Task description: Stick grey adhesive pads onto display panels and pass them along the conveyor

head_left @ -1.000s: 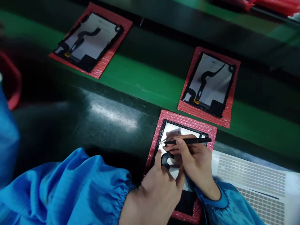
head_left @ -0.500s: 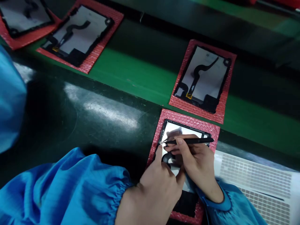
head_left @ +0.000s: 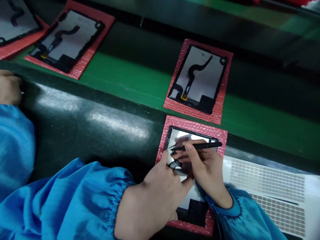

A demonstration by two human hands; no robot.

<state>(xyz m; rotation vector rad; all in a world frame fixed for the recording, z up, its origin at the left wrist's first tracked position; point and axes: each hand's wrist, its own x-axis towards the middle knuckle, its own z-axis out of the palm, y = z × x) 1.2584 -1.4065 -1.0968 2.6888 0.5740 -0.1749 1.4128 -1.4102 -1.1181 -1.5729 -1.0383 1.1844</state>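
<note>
A flat display panel (head_left: 185,200) with a black frame and a silvery back lies on pink bubble wrap (head_left: 197,122) in front of me. My right hand (head_left: 206,170) pinches black tweezers (head_left: 203,146), their tips down near the panel's left edge. My left hand (head_left: 160,188) rests over the panel, index finger stretched to that edge beside the tweezer tips and thumb spread. Its other fingers are mostly hidden. A dark flex cable partly shows beneath the hands. I cannot make out anything between the tips.
Similar panels on bubble wrap lie on the green belt (head_left: 130,76), one panel (head_left: 207,78) just beyond mine, another panel (head_left: 77,43) farther left. White sheets of small squares (head_left: 267,180) lie at right. Another person's hand (head_left: 10,88) and blue sleeve are at the left.
The panels on the belt have shifted left relative to the bench. The small pale piece seen at the tweezer tips is no longer distinct. Another person's hand has appeared at left.
</note>
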